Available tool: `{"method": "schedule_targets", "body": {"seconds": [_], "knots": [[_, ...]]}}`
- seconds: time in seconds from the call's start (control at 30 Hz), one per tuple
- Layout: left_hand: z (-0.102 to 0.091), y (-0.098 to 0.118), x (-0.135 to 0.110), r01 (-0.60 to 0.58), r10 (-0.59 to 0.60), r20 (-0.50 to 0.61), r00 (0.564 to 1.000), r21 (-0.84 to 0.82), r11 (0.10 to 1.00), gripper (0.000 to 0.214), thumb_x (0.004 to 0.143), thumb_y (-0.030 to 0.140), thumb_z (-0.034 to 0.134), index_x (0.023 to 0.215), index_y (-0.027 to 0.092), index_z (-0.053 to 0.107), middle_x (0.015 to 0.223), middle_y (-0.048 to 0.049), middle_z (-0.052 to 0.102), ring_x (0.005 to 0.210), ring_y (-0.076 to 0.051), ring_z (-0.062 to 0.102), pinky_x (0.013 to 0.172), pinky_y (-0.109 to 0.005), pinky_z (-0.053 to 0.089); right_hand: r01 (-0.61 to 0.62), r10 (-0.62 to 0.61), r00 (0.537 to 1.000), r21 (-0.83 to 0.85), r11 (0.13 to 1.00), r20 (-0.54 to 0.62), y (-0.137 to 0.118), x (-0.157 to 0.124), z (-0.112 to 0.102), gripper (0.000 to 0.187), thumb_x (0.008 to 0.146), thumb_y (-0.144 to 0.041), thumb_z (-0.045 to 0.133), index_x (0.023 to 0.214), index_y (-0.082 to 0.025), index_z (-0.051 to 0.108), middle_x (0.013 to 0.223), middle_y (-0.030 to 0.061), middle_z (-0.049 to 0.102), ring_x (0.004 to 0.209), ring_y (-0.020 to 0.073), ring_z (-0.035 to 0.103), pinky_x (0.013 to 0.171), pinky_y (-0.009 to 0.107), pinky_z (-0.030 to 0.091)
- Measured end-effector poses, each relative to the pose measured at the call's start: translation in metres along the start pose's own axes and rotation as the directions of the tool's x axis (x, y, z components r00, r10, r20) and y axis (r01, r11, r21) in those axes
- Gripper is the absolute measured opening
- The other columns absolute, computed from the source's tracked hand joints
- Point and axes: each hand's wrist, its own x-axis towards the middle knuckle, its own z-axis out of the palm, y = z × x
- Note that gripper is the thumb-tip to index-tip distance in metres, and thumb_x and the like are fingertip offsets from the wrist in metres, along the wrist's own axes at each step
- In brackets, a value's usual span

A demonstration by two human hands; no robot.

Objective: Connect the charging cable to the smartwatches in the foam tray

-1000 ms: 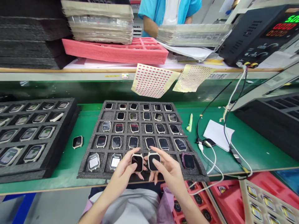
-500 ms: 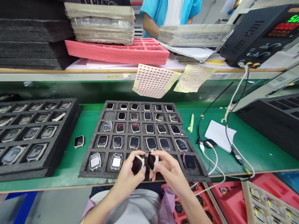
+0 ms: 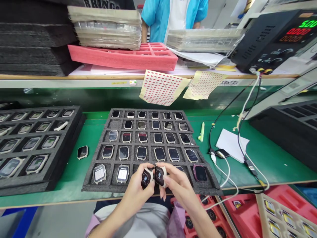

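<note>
At the front edge of the grey foam tray, my left hand pinches a dark-screened smartwatch by its pale case, and my right hand pinches a second smartwatch just beside it, over the tray. Both grips are closed on the case edges, which suits this handling: screens stay clear of fingertips.

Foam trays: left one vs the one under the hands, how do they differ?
The left foam tray runs off the frame; the centre foam tray shows whole. Left-tray watches have pale faces, centre ones mostly dark. Only the centre one has the left hand, holding a watch, and right hand, holding another watch, above it. Both are dark grey foam grids on the green mat.
</note>
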Motion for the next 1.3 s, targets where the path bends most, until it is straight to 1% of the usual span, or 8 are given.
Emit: {"method": "schedule_targets", "body": {"seconds": [0.17, 0.27, 0.4, 0.63, 0.8, 1.0, 1.17, 1.3], "knots": [[-0.0005, 0.0015, -0.0018, -0.001, 0.000, -0.012, 1.000, -0.058, 0.998, 0.032, 0.085, 0.016, 0.049, 0.117, 0.021, 0.042, 0.099, -0.0011, 0.059, 0.085, -0.014, 0.056, 0.080, -0.025, 0.042, 0.026, -0.025, 0.999, -0.014, 1.000, 0.032, 0.0000, 0.0015, -0.0015, 0.034, 0.090, -0.027, 0.059, 0.123, -0.019, 0.053, 0.069, 0.0031, 0.063, 0.054, 0.0155, 0.063, 0.048, 0.024, 0.054], [-0.0010, 0.0012, -0.0021, 0.005, -0.005, -0.005, 1.000, -0.039, 0.999, 0.030, 0.084, 0.016, 0.051, 0.113, 0.021, 0.045, 0.097, -0.0010, 0.059, 0.085, -0.015, 0.056, 0.079, -0.024, 0.042, 0.018, -0.017, 0.999, -0.010, 1.000, 0.031, 0.0006, 0.0018, -0.0024, 0.034, 0.090, -0.027, 0.058, 0.122, -0.018, 0.053, 0.067, 0.0027, 0.063, 0.052, 0.0152, 0.062, 0.047, 0.023, 0.053], [-0.0019, -0.0015, -0.0009, 0.006, -0.007, -0.030, 1.000, -0.037, 0.999, 0.034, 0.084, 0.018, 0.051, 0.118, 0.021, 0.043, 0.098, -0.0020, 0.060, 0.090, -0.017, 0.056, 0.080, -0.026, 0.042, 0.019, -0.019, 1.000, -0.014, 1.000, 0.022, 0.0021, 0.0010, -0.0033, 0.036, 0.090, -0.028, 0.059, 0.123, -0.017, 0.052, 0.064, 0.0031, 0.063, 0.051, 0.0162, 0.062, 0.047, 0.025, 0.053], [-0.0022, 0.0018, -0.0027, 0.011, -0.012, -0.016, 1.000, -0.066, 0.998, 0.036, 0.085, 0.018, 0.051, 0.120, 0.020, 0.044, 0.105, -0.0053, 0.060, 0.095, -0.020, 0.057, 0.081, -0.028, 0.044, -0.016, 0.018, 0.999, -0.053, 0.998, 0.028, -0.0002, 0.0006, -0.0038, 0.037, 0.090, -0.029, 0.060, 0.124, -0.017, 0.052, 0.066, 0.0036, 0.065, 0.054, 0.0175, 0.063, 0.050, 0.028, 0.053], [-0.0017, 0.0043, -0.0025, 0.014, -0.015, -0.006, 1.000, -0.082, 0.997, 0.033, 0.085, 0.018, 0.051, 0.117, 0.019, 0.044, 0.101, -0.0045, 0.061, 0.089, -0.018, 0.059, 0.080, -0.028, 0.045, -0.025, 0.027, 0.999, -0.071, 0.997, 0.024, -0.0013, 0.0001, -0.0034, 0.040, 0.090, -0.031, 0.060, 0.126, -0.017, 0.052, 0.065, 0.0036, 0.065, 0.053, 0.0172, 0.062, 0.049, 0.028, 0.054], [-0.0015, 0.0053, -0.0014, 0.030, -0.031, -0.026, 0.999, -0.038, 0.999, 0.033, 0.083, 0.019, 0.052, 0.115, 0.018, 0.046, 0.099, -0.0051, 0.061, 0.098, -0.021, 0.056, 0.082, -0.029, 0.043, -0.027, 0.028, 0.999, -0.069, 0.997, 0.018, -0.0001, -0.0008, -0.0038, 0.041, 0.089, -0.032, 0.061, 0.125, -0.016, 0.052, 0.064, 0.0039, 0.065, 0.051, 0.0163, 0.062, 0.048, 0.026, 0.053], [-0.0014, 0.0064, -0.0027, 0.045, -0.050, -0.068, 0.996, -0.074, 0.996, 0.035, 0.085, 0.021, 0.052, 0.119, 0.019, 0.043, 0.107, -0.0062, 0.059, 0.101, -0.021, 0.056, 0.082, -0.028, 0.043, -0.023, 0.024, 0.999, -0.054, 0.998, 0.022, -0.0002, -0.0011, -0.0043, 0.040, 0.089, -0.031, 0.061, 0.124, -0.014, 0.052, 0.064, 0.0042, 0.065, 0.050, 0.0161, 0.062, 0.048, 0.026, 0.052], [0.0005, 0.0041, -0.0028, 0.022, -0.030, -0.087, 0.996, -0.097, 0.995, 0.034, 0.082, 0.026, 0.056, 0.114, 0.019, 0.048, 0.094, -0.0037, 0.061, 0.094, -0.021, 0.058, 0.079, -0.028, 0.044, -0.035, 0.035, 0.999, -0.060, 0.998, 0.013, -0.0013, -0.0001, -0.0039, 0.040, 0.089, -0.032, 0.061, 0.125, -0.015, 0.052, 0.063, 0.0035, 0.064, 0.050, 0.0165, 0.061, 0.047, 0.026, 0.053]]}}
